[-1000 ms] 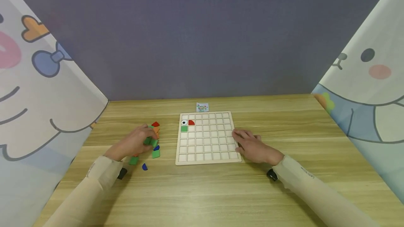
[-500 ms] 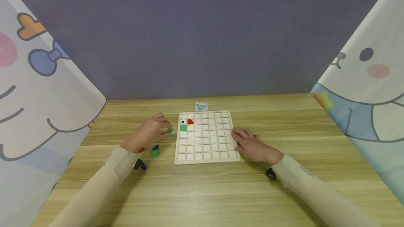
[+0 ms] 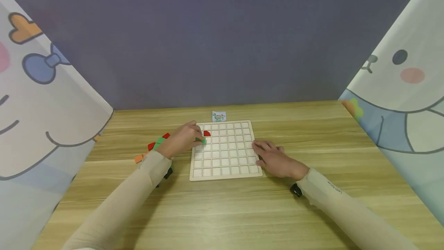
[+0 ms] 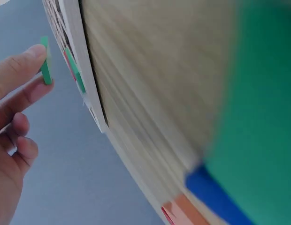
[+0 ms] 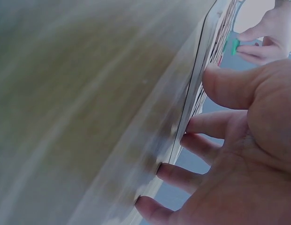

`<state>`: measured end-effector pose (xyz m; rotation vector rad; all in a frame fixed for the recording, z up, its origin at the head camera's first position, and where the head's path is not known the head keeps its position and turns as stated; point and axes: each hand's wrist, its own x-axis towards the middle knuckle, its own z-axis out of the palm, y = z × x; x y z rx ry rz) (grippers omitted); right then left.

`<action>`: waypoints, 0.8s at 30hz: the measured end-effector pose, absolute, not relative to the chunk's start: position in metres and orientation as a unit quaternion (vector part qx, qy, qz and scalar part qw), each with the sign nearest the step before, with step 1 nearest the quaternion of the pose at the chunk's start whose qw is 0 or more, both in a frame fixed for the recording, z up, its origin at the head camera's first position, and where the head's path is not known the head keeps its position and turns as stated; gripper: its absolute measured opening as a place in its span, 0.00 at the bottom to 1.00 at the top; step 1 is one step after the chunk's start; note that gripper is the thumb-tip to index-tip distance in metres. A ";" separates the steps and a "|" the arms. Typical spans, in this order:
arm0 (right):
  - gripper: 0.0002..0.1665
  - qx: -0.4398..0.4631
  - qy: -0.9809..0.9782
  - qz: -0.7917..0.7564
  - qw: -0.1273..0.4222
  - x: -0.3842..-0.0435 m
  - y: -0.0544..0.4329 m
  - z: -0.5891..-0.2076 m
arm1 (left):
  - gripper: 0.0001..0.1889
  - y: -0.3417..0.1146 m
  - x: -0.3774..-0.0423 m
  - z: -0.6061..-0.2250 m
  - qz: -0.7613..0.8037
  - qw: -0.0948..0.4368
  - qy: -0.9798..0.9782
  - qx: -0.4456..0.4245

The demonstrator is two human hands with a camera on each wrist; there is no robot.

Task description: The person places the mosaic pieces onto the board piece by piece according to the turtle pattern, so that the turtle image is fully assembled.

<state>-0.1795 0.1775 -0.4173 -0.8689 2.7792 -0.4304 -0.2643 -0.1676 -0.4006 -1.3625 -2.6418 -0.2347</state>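
"The left hand (image 3: 183, 138) — what's in it?"
"A green tile (image 4: 46, 61), thin and straight-edged, pinched between thumb and finger just above the left side of the gridded board (image 3: 225, 161)."
"And the right hand (image 3: 277, 161)?"
"Fingers spread, touching the board's right edge — pale, smooth wood."

Free tabletop (image 3: 225, 207) stretches in front of the grid board (image 3: 225, 153) — the left hand (image 3: 182, 138) blocks its far-left corner; the right hand (image 3: 275, 160), its right edge; loose tiles (image 3: 160, 141) crowd its left.
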 end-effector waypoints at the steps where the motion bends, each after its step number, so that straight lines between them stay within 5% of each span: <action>1: 0.36 -0.294 0.939 -0.147 0.098 -0.180 0.177 -0.417 | 0.08 -0.165 -0.266 -0.401 -0.073 0.074 -0.886 -0.452; 14: 0.36 -0.292 0.940 -0.146 0.095 -0.179 0.175 -0.414 | 0.05 -0.142 -0.269 -0.398 -0.079 0.011 -0.914 -0.399; 24: 0.36 -0.288 0.941 -0.147 0.099 -0.178 0.176 -0.414 | 0.07 -0.144 -0.270 -0.405 -0.062 0.030 -0.910 -0.408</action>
